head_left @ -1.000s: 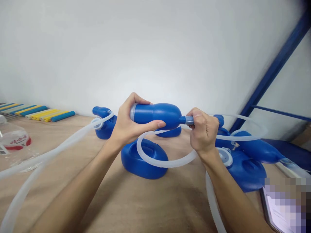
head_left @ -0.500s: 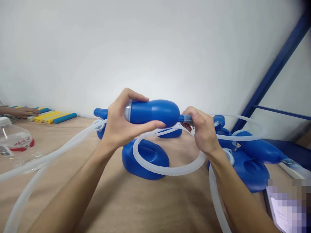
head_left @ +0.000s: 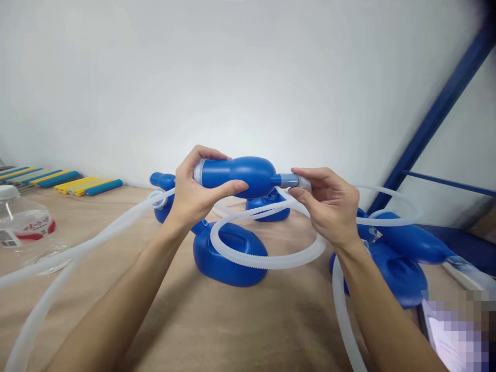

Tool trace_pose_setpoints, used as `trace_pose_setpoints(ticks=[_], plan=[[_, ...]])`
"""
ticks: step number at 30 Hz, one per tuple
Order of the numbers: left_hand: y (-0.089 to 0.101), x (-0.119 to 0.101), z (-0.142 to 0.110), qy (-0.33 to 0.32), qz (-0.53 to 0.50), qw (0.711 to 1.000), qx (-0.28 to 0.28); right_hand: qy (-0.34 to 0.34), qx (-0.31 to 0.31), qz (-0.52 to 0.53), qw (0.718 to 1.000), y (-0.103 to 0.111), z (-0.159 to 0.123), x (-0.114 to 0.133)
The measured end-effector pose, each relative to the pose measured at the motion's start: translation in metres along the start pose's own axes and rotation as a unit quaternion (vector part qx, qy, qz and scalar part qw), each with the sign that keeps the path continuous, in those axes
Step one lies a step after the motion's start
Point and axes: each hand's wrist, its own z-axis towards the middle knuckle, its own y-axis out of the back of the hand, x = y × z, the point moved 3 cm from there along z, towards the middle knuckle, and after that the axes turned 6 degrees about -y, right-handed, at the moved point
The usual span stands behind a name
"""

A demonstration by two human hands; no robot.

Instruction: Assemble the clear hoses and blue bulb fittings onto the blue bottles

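Observation:
My left hand (head_left: 197, 194) wraps round a blue bottle-shaped urinal piece (head_left: 248, 173) with a pale clear rim at its left end, held level above the table. A grey connector (head_left: 289, 180) sits on its narrow right end. My right hand (head_left: 329, 204) pinches the whitish hose end (head_left: 304, 183) at that connector, thumb below and fingers above. A white corrugated hose (head_left: 267, 261) loops beneath my hands. Under it stands a blue plastic container (head_left: 230, 263) with a recessed top, and another blue container (head_left: 267, 209) stands behind.
More blue containers (head_left: 399, 274) and a blue bottle-shaped piece (head_left: 414, 240) lie at the right, near a partly pixelated phone-like screen (head_left: 445, 330). A clear plastic bottle (head_left: 27, 227) and coloured tubes (head_left: 87, 186) are at the left. White hoses (head_left: 93, 240) cross the table. A wall stands behind.
My right hand has shifted from gripping over the connector to pinching the hose end, exposing more of the connector. The blue piece moved slightly left. Another person's hand has left the coloured tubes.

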Motion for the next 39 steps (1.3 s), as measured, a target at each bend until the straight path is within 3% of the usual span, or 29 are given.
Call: trace_pose_setpoints(ticks=[7,12,21,26,34,39], plan=[[-0.002,0.006,-0.002,0.021,0.004,1.0,-0.008,0.02,0.014,-0.035,0.999,-0.002,0.001,-0.002],[-0.001,0.008,0.0,0.037,-0.022,0.999,-0.018,0.033,0.087,-0.016,0.996,0.003,0.002,-0.006],[-0.006,0.013,-0.006,0.042,-0.02,0.999,-0.013,-0.012,0.036,-0.008,0.999,0.001,0.0,-0.01],[-0.007,0.004,-0.008,-0.004,0.004,1.0,-0.027,-0.055,0.043,0.048,0.996,0.003,0.003,-0.014],[-0.011,-0.004,-0.013,-0.06,0.07,0.995,-0.041,-0.218,0.092,0.151,0.96,0.008,0.005,-0.025],[-0.013,-0.004,-0.017,-0.14,0.085,0.985,-0.051,-0.224,0.094,0.2,0.949,0.005,0.004,-0.023]])
